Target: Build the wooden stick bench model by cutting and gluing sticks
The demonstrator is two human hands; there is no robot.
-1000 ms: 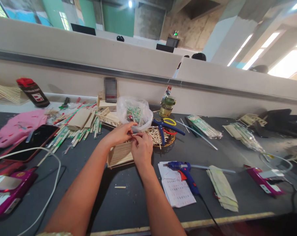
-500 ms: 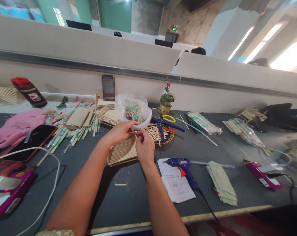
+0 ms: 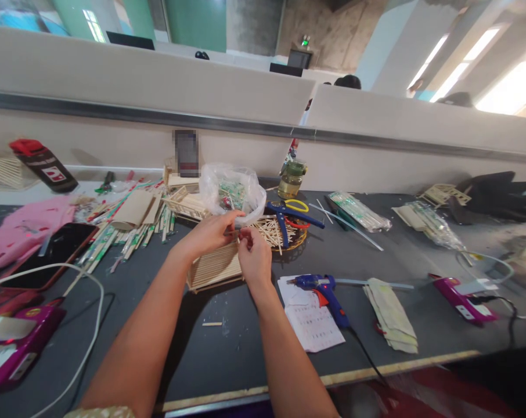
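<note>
A small model of thin wooden sticks (image 3: 215,268) rests on the dark table, its near face a row of parallel sticks. My left hand (image 3: 215,233) is at its far upper edge, thumb and fingers pinched together. Beside it my right hand (image 3: 254,255) pinches at the same edge, fingertips close to those of the left. What lies between the fingertips is too small to make out. Just behind the hands stand a clear plastic bag (image 3: 254,200) with wrappers and a basket of cut sticks (image 3: 274,232). One short stick (image 3: 212,324) lies in front of the model.
A blue glue gun (image 3: 328,293) lies on a written paper (image 3: 315,331), right of my hands. Blue cutters (image 3: 283,217) and yellow-handled scissors (image 3: 295,205) lie across the basket. Wrapped chopsticks (image 3: 128,238), a phone (image 3: 54,255) and a white cable (image 3: 95,325) are at left.
The whole view has shifted slightly. Both hands stay pinched at the model's far edge, with only slight finger movement. The model stays in place.
</note>
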